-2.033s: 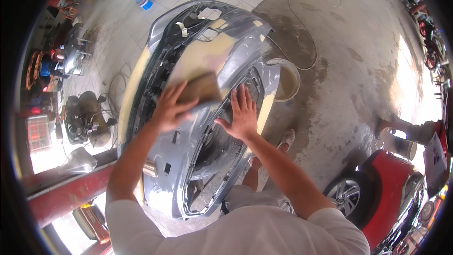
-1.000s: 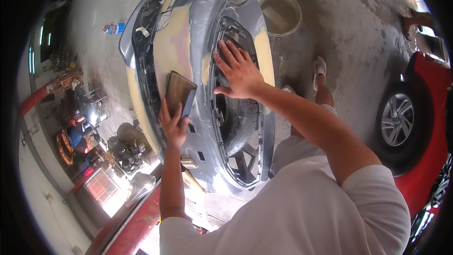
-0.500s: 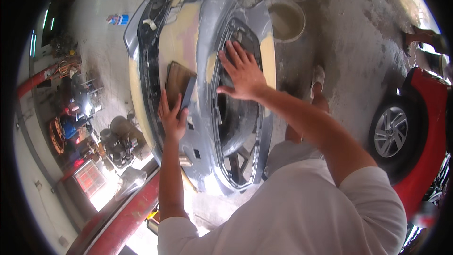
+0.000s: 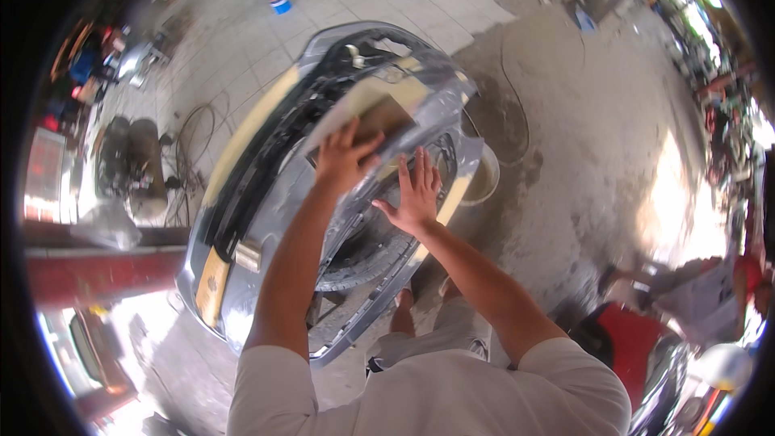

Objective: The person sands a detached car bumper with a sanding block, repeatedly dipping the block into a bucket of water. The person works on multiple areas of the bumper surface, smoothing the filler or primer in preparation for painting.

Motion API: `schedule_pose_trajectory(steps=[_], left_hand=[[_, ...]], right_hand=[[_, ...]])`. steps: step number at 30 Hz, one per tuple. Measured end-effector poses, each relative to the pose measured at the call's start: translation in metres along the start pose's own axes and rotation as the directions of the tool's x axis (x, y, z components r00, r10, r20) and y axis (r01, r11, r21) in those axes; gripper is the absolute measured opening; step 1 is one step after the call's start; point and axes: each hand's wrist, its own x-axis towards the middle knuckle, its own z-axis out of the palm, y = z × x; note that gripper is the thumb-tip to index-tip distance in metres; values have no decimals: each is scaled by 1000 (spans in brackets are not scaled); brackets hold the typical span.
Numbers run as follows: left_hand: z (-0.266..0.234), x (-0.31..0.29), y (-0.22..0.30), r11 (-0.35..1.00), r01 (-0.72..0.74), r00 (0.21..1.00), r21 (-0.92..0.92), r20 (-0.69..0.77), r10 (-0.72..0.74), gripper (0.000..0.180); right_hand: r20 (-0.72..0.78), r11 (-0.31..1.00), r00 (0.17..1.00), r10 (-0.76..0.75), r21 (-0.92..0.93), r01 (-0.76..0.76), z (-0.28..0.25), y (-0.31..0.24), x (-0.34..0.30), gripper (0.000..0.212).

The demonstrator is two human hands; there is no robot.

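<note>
A grey car bumper (image 4: 270, 230) with cream filler patches lies across the middle of the view. My left hand (image 4: 345, 160) is over a brown, rectangular sanding block (image 4: 386, 123), holding its near end against the bumper's face. The fingers are slightly spread, and motion blurs the block. My right hand (image 4: 416, 195) rests open with fingers apart at the bumper's large opening, holding nothing.
A small blue-based container (image 4: 279, 0) stands on the tiled floor beyond the bumper. To the right of the bumper is a round basin (image 4: 484, 178). A hose (image 4: 525, 125) curves over the floor. Someone in a red cap (image 4: 751, 274) is at the right.
My view has turned, so the bumper now slants up to the right. My left hand and the sanding block have moved along the bumper's face, closer to my right hand, which stays at the opening.
</note>
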Motion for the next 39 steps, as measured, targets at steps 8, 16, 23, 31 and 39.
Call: schedule_pose_trajectory(steps=[8, 16, 23, 31, 39], left_hand=[[-66, -116, -4, 987, 61, 998, -148, 9, -61, 47], [-35, -185, -56, 822, 508, 714, -259, -408, -570, 54], [-43, -178, -75, 687, 723, 675, -80, -137, -725, 55], [-40, -163, -70, 636, 772, 635, 16, -79, -769, 54], [-52, -166, -72, 582, 813, 581, 12, -48, -812, 48]], right_hand=[[316, 814, 759, -569, 84, 575, -11, -61, 92, 113], [174, 841, 828, -534, 2, 542, 9, -91, 55, 68], [257, 910, 924, -282, -233, 342, 40, -40, 131, 65], [270, 952, 952, 142, -300, -57, 50, -42, 190, 63], [297, 946, 913, -279, -78, 315, 40, -35, 156, 60]])
